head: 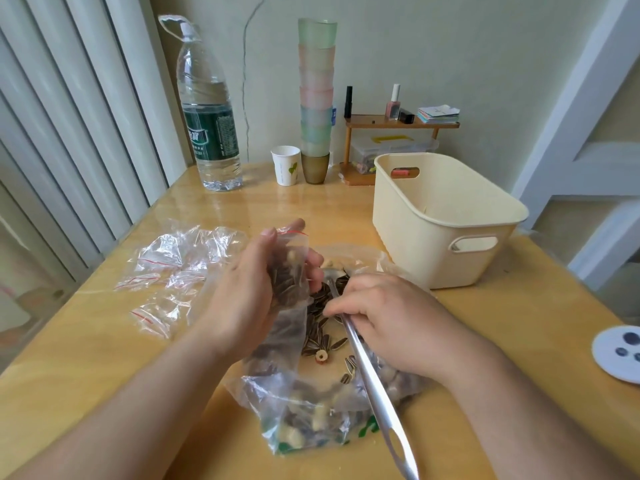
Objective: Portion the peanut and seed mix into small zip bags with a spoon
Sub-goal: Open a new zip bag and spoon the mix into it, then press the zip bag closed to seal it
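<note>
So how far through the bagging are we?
Done: none visible; the cream basket looks empty. In hand: left hand holds a part-filled small zip bag; right hand works the spoon in the mix. Left: the empty zip bags.

You have 1 view only: the head camera looks forward and down, wide-angle, close over the table (242, 202), with the wall (433, 57) beyond.

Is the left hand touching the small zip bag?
Touching. The head view shows the left hand curled round the small zip bag, thumb and fingers gripping it upright.
</note>
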Available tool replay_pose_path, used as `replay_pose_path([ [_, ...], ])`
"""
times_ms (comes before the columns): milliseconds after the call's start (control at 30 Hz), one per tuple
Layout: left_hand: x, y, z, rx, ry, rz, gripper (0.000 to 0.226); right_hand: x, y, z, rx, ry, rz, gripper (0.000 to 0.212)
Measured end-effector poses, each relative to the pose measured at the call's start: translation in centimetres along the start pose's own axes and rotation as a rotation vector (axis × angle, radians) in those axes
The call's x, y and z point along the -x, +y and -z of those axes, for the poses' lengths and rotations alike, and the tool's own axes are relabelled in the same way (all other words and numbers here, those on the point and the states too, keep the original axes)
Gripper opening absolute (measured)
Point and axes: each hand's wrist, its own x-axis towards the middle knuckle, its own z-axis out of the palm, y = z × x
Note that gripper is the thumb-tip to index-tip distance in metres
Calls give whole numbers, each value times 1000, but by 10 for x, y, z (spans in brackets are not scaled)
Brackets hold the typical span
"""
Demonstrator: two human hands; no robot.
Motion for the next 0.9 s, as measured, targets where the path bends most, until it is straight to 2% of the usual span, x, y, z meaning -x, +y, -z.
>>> replay_pose_path([
  [67,2,-5,-4,-32,-46,-33,54,2,1,5,-98,71,-16,42],
  [167,5,-8,-9,-28,-118,7,63,1,2,14,-355,354,-86,30],
  [233,7,-7,-11,-2,-170,48,66,1,-2,21,-605,459,-120,20],
  [333,10,-7,-13,-4,-249,66,66,3,-10,26,-1002,302,-43,29],
  [433,11,-8,-16,-1,-255,55,65,2,-13,21,-1203,160,22,16],
  [567,17,-4,-15,-110,-286,5,60,1,-10,16,-1154,163,-16,4],
  [600,18,-4,-16,-153,-288,-19,57,0,-9,16,-1109,199,-33,8],
  [700,19,-5,-21,-120,-265,-59,45,0,-4,16,-744,451,-10,15],
  [800,15,-9,-21,-155,-277,-82,41,0,-2,18,-335,625,87,10],
  [900,16,-8,-21,-171,-274,-95,34,0,-2,19,-275,675,81,9],
])
